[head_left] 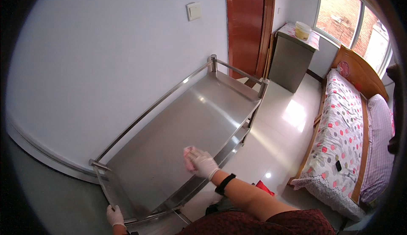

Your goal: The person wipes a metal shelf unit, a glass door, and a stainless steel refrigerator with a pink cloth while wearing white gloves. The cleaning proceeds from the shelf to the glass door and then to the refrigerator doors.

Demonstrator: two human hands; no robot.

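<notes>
A stainless steel shelf rack (169,127) stands along the wall, its flat top shiny and edged with rails. My right hand (203,164), in a whitish glove, presses a pink cloth (189,158) against that top near its front edge. The cloth is partly covered by my fingers. At the rack's near left corner my left hand (115,216), gloved too, is closed around the metal edge rail (104,188).
A red-brown door (248,23) is behind the rack's far end. Beyond it stands a grey cabinet (290,61) with a plastic tub (302,31) on top. To the right is a bed (339,129) with a dotted sheet and a dark phone-like object (338,165). Something red (265,187) lies by my forearm.
</notes>
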